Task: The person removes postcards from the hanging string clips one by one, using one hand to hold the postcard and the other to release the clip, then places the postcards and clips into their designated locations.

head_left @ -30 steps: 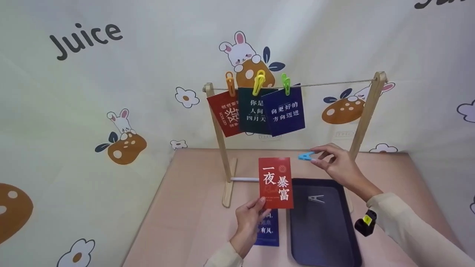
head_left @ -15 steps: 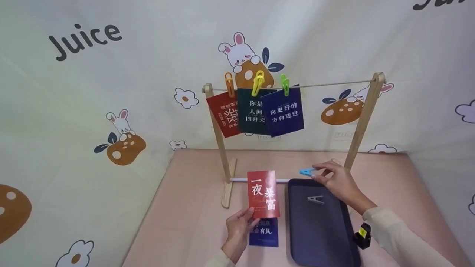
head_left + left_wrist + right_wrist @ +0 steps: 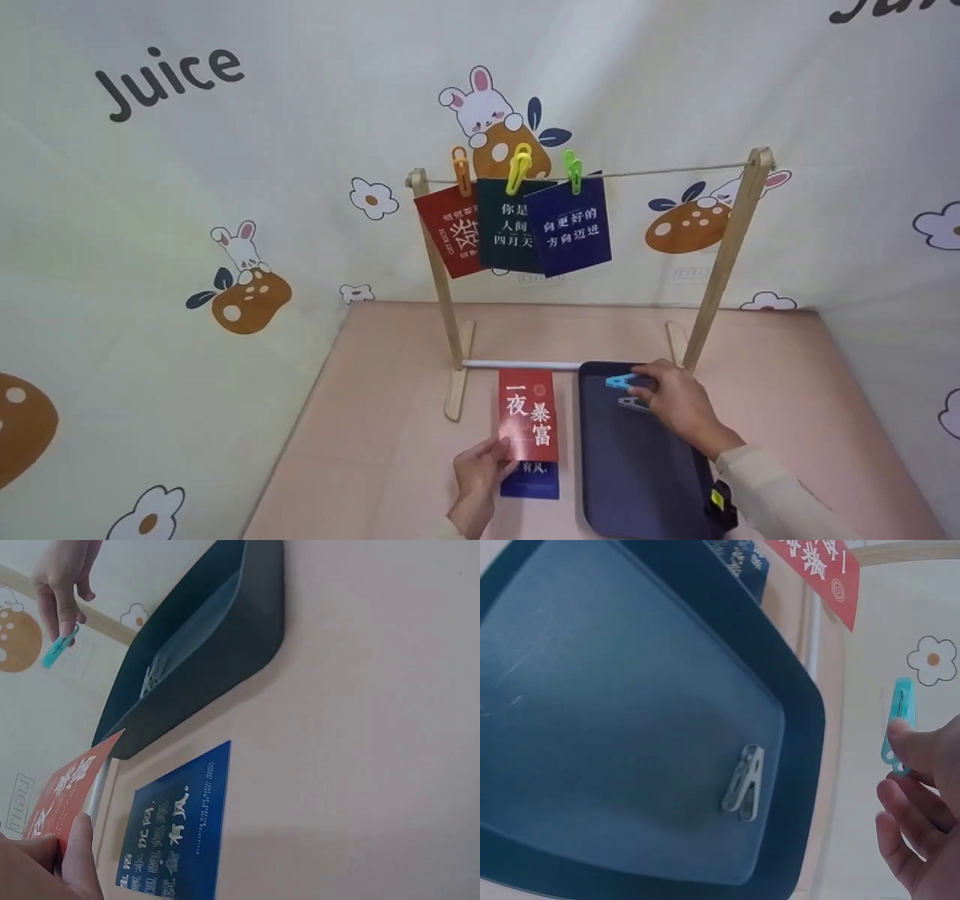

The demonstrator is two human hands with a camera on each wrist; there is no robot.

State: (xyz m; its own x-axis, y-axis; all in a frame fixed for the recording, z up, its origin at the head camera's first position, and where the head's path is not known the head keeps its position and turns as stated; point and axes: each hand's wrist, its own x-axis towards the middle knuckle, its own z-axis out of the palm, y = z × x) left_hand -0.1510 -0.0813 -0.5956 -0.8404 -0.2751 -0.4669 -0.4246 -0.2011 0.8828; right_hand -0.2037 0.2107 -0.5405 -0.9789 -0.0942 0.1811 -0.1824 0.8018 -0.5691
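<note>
My left hand (image 3: 478, 474) pinches a red card (image 3: 529, 416) with white characters by its lower left corner, holding it above a blue card (image 3: 530, 481) on the table. Between thumb and fingertips of my right hand (image 3: 684, 405) is a light blue clothespin (image 3: 619, 382), over the far end of a dark tray (image 3: 637, 472). A grey clothespin (image 3: 744, 784) lies inside that tray. In the left wrist view, the red card (image 3: 71, 791) is tilted and apart from the blue card (image 3: 176, 829).
Behind stands a wooden rack with a string (image 3: 675, 169). Orange (image 3: 461, 172), yellow (image 3: 518, 169) and green (image 3: 574, 172) clothespins hold a red (image 3: 454, 231), a green (image 3: 514, 225) and a dark blue card (image 3: 574, 225) on it. A white rod (image 3: 521, 365) joins the rack's feet.
Both hands have come down toward the table, the right with the light blue clothespin to over the tray, the left with the red card, which also shifted slightly left.
</note>
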